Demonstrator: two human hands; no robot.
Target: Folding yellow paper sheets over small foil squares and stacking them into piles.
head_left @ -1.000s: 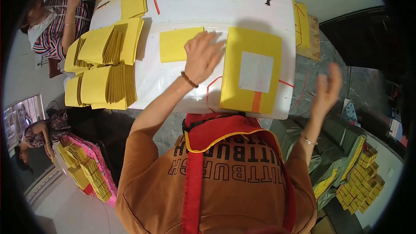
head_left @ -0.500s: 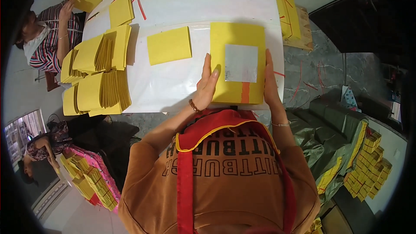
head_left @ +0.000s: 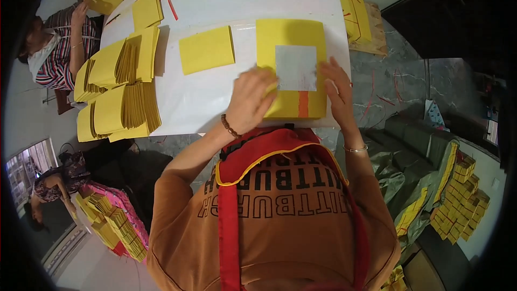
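Note:
A thick stack of yellow paper lies in front of me at the table's near right edge. On top of it rests a grey square plate, with an orange strip running from it toward the near edge. My left hand is at the stack's left side, fingers bent over its edge, thumb apart from them. Along the right side, my right hand has its thumb and fingers apart, the fingertips near the plate. Neither hand grips anything that I can see.
A flat yellow folder lies left of the stack on the white table. Fanned yellow bundles stand further left. Another person handles a yellow stack at far left. Tied yellow packs sit on a wooden board at right.
Both hands have left their flat position along the stack's sides. The left has turned and bent its fingers over the edge; the right has brought its fingers inward over the top.

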